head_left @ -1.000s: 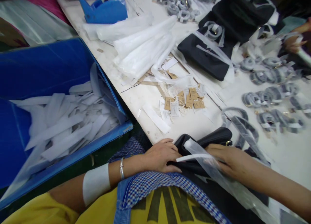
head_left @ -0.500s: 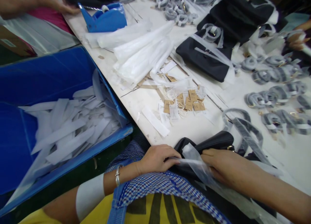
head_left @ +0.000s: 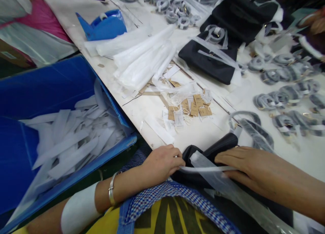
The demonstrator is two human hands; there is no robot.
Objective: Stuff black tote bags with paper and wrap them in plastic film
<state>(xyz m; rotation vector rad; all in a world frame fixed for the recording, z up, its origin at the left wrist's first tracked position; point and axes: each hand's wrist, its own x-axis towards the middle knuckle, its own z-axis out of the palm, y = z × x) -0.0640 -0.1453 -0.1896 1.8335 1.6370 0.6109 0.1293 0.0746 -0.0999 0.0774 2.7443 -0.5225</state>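
A black bag (head_left: 223, 143) lies at the table's near edge against my body. Just above its opening a narrow white strip (head_left: 200, 169) stretches between my hands. My left hand (head_left: 164, 163) is closed on the strip's left end, its fingers pressed together. At the other end my right hand (head_left: 243, 164) has the strip between thumb and fingers, over the bag. A translucent plastic wrap (head_left: 215, 180) runs beneath the strip and down over the bag's front. The inside of the bag is mostly hidden.
Left of the table, a blue bin (head_left: 50, 80) holds many white strips (head_left: 76, 136). Brown tags (head_left: 198, 105), white sheets (head_left: 144, 61) and a blue tape dispenser (head_left: 105, 26) lie ahead. Wrapped strap coils (head_left: 286, 97) and another black bag (head_left: 208, 60) are right; co-workers stand beyond.
My hands have moved slightly apart, and the white strip now shows straight between them. My right fingers have flattened out over the bag. A co-worker's hand at upper left has left the view.
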